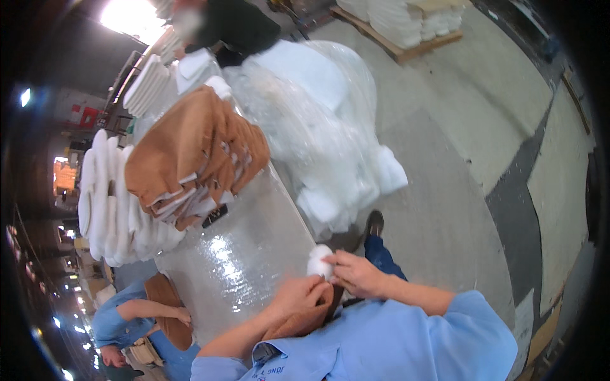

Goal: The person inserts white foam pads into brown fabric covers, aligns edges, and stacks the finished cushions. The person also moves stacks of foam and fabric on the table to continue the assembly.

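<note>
Brown fabric cover (298, 322) lies against the wearer's front at the near end of the plastic-covered tabletop (260, 228), a roll of white padding (319, 261) sticking out at its far end. Left hand (302, 295) is curled around the cover's edge, gripping it; right hand (356, 274) has bent fingers against the padding, though whether they pinch it or the cover's rim, cannot tell. Judged part-way: padding and cover are together, but a white end remains exposed, so tucking in and closing up probably remain. How much padding sits inside is hidden. Farther along the tabletop: a heap of brown pieces (190, 152) showing white edges, finished or not unclear; beside it, stacked white pads (105, 203). At lower left a co-worker (124, 317) handles another brown piece (170, 305).
</note>
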A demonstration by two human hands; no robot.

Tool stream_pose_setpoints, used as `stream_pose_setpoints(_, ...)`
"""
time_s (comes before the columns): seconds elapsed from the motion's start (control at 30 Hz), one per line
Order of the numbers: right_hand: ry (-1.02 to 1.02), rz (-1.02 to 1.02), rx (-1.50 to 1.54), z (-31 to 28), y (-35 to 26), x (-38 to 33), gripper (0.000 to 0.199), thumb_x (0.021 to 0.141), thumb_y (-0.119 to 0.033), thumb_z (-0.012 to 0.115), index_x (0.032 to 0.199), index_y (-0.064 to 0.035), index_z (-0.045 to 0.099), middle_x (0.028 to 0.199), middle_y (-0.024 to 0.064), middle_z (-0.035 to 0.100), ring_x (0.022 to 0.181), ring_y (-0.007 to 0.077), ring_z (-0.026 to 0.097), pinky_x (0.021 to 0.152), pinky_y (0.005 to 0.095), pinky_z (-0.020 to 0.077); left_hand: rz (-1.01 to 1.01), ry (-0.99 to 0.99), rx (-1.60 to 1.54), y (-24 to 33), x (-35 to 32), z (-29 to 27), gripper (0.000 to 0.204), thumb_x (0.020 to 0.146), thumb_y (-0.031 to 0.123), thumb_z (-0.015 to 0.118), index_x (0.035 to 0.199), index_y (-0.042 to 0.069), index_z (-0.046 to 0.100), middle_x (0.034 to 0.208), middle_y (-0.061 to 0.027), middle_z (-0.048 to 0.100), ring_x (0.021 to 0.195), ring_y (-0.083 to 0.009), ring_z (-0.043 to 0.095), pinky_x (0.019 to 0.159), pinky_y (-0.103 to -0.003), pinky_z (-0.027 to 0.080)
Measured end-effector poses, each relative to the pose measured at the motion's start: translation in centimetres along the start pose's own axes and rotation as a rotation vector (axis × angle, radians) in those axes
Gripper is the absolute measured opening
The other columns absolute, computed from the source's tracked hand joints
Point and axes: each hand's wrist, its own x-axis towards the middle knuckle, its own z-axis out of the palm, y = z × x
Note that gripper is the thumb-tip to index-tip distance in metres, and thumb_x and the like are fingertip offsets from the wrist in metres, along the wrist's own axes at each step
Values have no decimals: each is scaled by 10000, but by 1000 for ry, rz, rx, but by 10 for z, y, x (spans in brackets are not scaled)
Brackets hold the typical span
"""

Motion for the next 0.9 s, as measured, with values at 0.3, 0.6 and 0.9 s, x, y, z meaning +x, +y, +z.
stream_pose_setpoints(0.3,-175,143,50,-9,8,25,221,1004,-209,685,903,-15,651,1318,167,678,1095,378,678,934,447,570,206,192,220,33,3,-28,268,952,286,662,840,44,698,775,-211,680,732,-444,670,671,-529,544)
stream_pose_setpoints(0.6,-287,232,46,-10,23,45,252,1036,-264,662,1014,-21,727,1265,133,698,1079,333,694,892,406,581,375,403,-37,-6,25,-19,218,954,207,708,1008,-5,707,1024,-189,643,898,-385,648,780,-456,543)
stream_pose_setpoints(0.9,-264,402,254,-11,40,51,242,1024,-236,708,1109,-13,746,1083,93,664,990,258,670,867,346,540,166,271,-493,-49,68,-1,263,1054,263,644,1107,12,700,1059,-145,643,935,-295,642,856,-353,522)
